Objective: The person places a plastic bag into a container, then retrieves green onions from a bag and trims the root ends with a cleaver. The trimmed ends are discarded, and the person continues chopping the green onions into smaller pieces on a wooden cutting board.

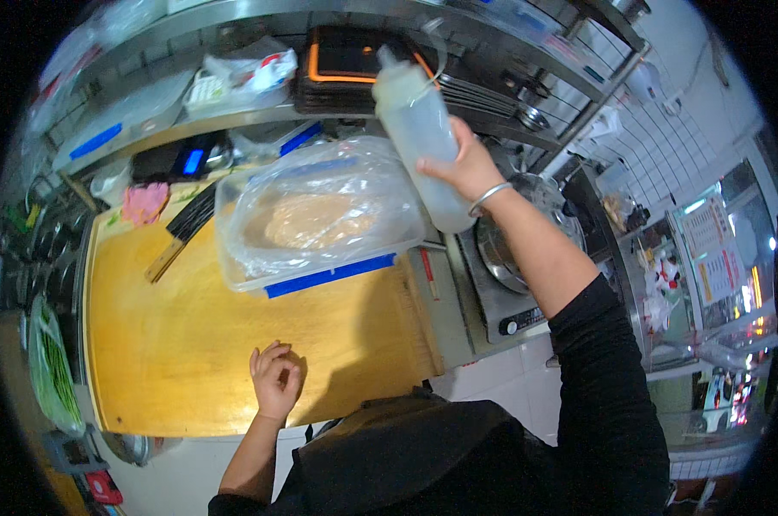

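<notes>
My right hand (463, 164) grips a translucent plastic squeeze bottle (421, 142), its nozzle upward and slightly tilted. The bottle is raised beside a clear plastic tub (234, 274) with blue clips, and its loose cap hangs from a strap. Inside the tub, under clear plastic film (363, 168), lies a pale brown mass (318, 219), perhaps dough. Low over the near part of the yellow cutting board (189, 348), my left hand (276, 380) holds nothing; its fingers are loosely curled and apart.
A cleaver (182, 232) rests left of the tub, near a pink cloth (145, 203) and a digital scale (176, 160). On the right are an induction cooker (492, 322) and a metal pan (502, 251). A metal shelf (260, 109) crosses behind. Bagged green vegetables (53, 367) sit at left.
</notes>
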Demonstrator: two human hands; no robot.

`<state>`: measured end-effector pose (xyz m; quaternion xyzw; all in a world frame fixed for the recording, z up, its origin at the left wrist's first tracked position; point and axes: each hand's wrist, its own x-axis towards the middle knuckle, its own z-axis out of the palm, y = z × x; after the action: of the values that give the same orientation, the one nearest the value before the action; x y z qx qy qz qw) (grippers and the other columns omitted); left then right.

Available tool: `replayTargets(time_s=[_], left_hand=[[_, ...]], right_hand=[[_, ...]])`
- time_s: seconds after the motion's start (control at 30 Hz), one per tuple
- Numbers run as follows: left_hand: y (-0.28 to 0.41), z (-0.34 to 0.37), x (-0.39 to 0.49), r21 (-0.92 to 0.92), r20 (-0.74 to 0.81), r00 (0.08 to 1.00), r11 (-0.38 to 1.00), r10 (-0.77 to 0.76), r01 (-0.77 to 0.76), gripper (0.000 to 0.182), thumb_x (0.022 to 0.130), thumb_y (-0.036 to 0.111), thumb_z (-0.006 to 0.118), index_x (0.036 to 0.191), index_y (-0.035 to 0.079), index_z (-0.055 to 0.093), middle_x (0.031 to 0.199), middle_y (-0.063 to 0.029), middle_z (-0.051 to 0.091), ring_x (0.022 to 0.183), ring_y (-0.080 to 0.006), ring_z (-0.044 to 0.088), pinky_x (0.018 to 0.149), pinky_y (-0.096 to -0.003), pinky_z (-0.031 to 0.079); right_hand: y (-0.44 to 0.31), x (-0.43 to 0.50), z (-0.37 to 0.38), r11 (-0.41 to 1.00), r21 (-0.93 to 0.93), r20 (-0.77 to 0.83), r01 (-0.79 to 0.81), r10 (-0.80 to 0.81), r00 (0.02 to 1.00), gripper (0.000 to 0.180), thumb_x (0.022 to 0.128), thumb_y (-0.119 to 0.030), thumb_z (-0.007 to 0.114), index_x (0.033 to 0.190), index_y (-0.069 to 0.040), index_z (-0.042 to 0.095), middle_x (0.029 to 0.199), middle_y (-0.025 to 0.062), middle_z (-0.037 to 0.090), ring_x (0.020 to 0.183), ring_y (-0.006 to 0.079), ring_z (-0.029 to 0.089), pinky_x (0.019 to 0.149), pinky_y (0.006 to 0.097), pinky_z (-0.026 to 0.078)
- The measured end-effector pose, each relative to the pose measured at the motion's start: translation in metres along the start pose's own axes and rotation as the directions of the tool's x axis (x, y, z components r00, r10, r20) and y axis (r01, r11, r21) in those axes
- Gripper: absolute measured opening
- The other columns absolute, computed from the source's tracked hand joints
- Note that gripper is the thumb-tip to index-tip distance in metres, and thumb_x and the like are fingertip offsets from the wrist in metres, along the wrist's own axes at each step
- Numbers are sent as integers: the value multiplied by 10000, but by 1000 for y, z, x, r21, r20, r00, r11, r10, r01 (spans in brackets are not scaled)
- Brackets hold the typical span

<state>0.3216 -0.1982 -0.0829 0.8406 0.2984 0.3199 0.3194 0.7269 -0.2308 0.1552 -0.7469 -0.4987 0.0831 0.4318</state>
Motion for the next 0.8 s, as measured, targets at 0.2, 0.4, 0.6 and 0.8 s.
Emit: replayTargets(time_s=[0.2,0.4,0.6,0.8], left_hand=[[19,-27,31,-97,-105,991,993,-82,72,48,785,60,588,816,45,556,1128,-154,548,1138,-329,480,986,-434,338],[55,-41,87,101,-166,985,993,-38,56,68,845,59,541,881,2,536,1159,-177,519,1115,-306,474,965,-393,346],[86,2,97,162,-231,965,974,-121,161,104,873,59,514,914,-37,518,1185,-183,495,1091,-299,474,940,-388,358],[112,47,86,211,-141,965,945,-223,249,107,873,52,491,939,-20,536,1156,-179,493,1082,-298,481,932,-391,375]], right_hand=[[4,9,-139,964,264,-373,41,63,926,693,675,-230,792,1208,-13,406,1109,136,569,971,234,579,844,373,478],[98,22,-273,905,389,-601,173,107,792,665,704,-224,777,1214,-25,399,1089,109,570,992,239,562,898,365,436],[259,38,-319,940,276,-395,-199,300,869,583,701,-199,772,1175,-23,482,1092,95,593,995,212,562,892,332,427],[377,44,-297,925,70,13,-373,373,928,485,689,-126,763,1105,1,548,1033,114,637,951,206,602,839,334,468]])
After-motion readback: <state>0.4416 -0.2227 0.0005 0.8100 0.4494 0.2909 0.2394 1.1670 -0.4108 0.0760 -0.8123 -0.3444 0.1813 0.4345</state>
